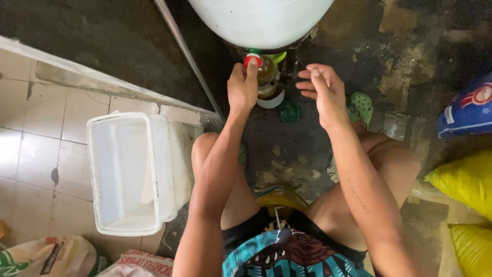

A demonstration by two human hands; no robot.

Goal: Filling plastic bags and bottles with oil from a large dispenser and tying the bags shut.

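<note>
**Filling at the tap: risks of spill and overflow, and the state of each hand**

Head view, looking down on a crouching person. The left hand [242,84] is closed on the red-and-white tap [251,59] set low in the large white drum [261,20], thumb and fingers wrapped about its head; the right hand [324,90] hangs just beside it, half open with fingers loosely curled, holding nothing and touching nothing that can be seen. Directly beneath the tap stands a small clear bottle [266,72] of amber liquid, its base in a white cup-like holder [271,100] on the dark floor [328,149]. Judged hazards: the bottle is steadied by neither hand, so a knock from the wrist could tip it; its mouth is narrow, so a stream slightly off line would run down the outside; the level is partly hidden behind the left hand, so overflow may go unnoticed if the tap is shut late; the floor already looks stained and possibly slick. An open white plastic tub [130,172] rests well apart to the left; yellow sacks [464,179] lie to the right.
</note>
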